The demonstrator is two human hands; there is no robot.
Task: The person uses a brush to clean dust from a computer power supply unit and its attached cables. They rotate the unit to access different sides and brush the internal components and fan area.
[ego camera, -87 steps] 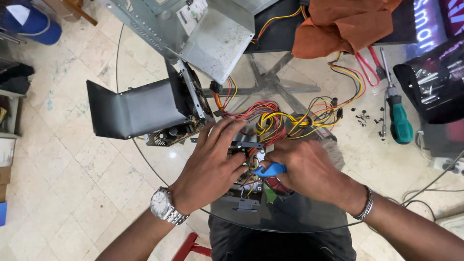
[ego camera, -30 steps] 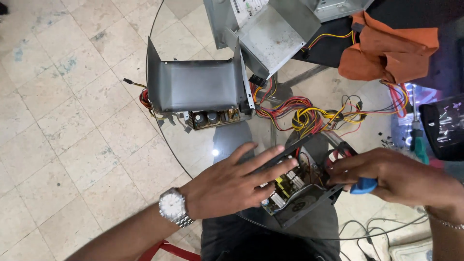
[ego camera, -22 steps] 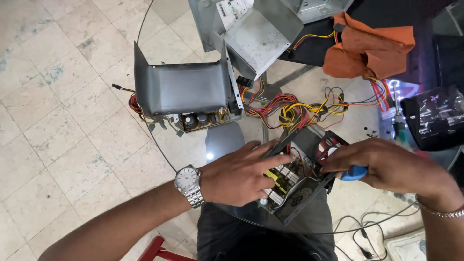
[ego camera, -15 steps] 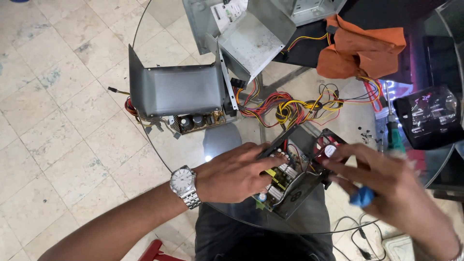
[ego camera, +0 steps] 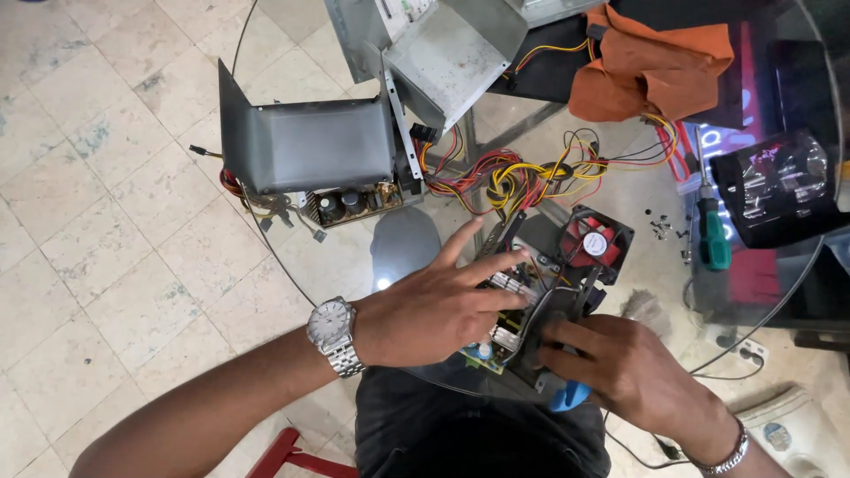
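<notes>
My left hand (ego camera: pixel 443 305) lies flat with fingers spread on an opened power supply board (ego camera: pixel 513 305) at the near edge of a round glass table (ego camera: pixel 407 239). My right hand (ego camera: pixel 629 367) grips the near end of the same unit, with a blue-handled tool (ego camera: pixel 567 396) tucked under its fingers. A black fan with a red hub (ego camera: pixel 595 241) hangs on the unit's far side. A bundle of yellow, red and black wires (ego camera: pixel 522 177) runs from it toward the back.
A second opened grey metal power supply case (ego camera: pixel 310 146) stands at the left with its parts showing. Another grey metal case (ego camera: pixel 443 53) lies behind. An orange cloth (ego camera: pixel 646 62), a green-handled screwdriver (ego camera: pixel 713 239), several small screws (ego camera: pixel 662 228) and a black device (ego camera: pixel 779 190) lie at the right. Tiled floor shows below the glass.
The view has shifted and steadied. My right hand came back from the right onto the near end of the unit with the blue tool. My left hand stays pressed on the board.
</notes>
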